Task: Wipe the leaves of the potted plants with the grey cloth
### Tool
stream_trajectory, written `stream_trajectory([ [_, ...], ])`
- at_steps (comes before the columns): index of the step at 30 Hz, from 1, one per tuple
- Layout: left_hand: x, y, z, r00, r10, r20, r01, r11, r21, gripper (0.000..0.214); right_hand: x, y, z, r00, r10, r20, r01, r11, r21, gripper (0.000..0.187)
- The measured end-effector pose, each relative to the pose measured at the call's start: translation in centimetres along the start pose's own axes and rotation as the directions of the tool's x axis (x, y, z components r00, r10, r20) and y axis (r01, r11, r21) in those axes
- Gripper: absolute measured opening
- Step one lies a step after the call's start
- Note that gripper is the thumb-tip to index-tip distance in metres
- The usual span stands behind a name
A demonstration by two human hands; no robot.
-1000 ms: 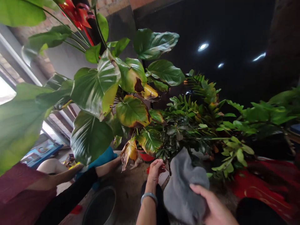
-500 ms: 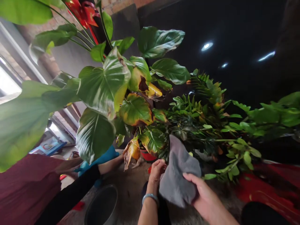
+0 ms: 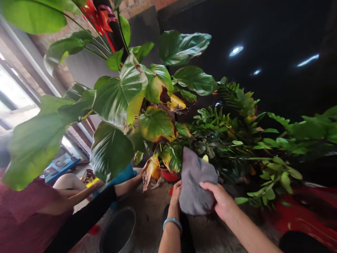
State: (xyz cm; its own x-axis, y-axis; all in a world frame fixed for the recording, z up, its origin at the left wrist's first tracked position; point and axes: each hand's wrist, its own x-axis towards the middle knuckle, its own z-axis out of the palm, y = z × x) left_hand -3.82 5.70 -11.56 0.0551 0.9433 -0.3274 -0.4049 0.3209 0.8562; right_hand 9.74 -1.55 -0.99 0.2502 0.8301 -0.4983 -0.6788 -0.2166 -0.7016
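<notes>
And here it's the wearer's two hands (image 3: 223, 203), one grey cloth (image 3: 197, 182), one bangle (image 3: 172, 220), one dark bucket (image 3: 118, 226), one red pot (image 3: 169, 176), one red bow (image 3: 98, 18)!

I log from my remote head view: grey cloth (image 3: 197, 184) pinched by the right hand (image 3: 222, 201); left hand (image 3: 176, 196) at the cloth's left edge, fingers partly hidden, grip unconfirmed. Red pot (image 3: 168, 175) beyond the cloth, slightly left; dark bucket (image 3: 118, 230) left of the cloth.

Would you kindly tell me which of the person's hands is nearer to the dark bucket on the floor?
Left. The left hand is to the right of the bucket, its fingers partly hidden by the grey cloth; the right hand, gripping the cloth, is farther right.
</notes>
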Motion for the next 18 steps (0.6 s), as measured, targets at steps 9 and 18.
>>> stream_trajectory([
  [9,-5.9,1.4,-0.1,0.966,0.084,-0.245,-0.089,0.996,-0.007,0.029,-0.7,1.5,-3.7,0.998,-0.029,-0.05,0.028,0.999,-0.025,0.022],
  [18,-15.1,0.4,4.7,0.969,-0.218,0.117,0.241,0.94,-0.24,0.061,-2.9,2.9,-4.4,0.986,-0.154,-0.066,0.15,0.987,-0.057,0.044],
])
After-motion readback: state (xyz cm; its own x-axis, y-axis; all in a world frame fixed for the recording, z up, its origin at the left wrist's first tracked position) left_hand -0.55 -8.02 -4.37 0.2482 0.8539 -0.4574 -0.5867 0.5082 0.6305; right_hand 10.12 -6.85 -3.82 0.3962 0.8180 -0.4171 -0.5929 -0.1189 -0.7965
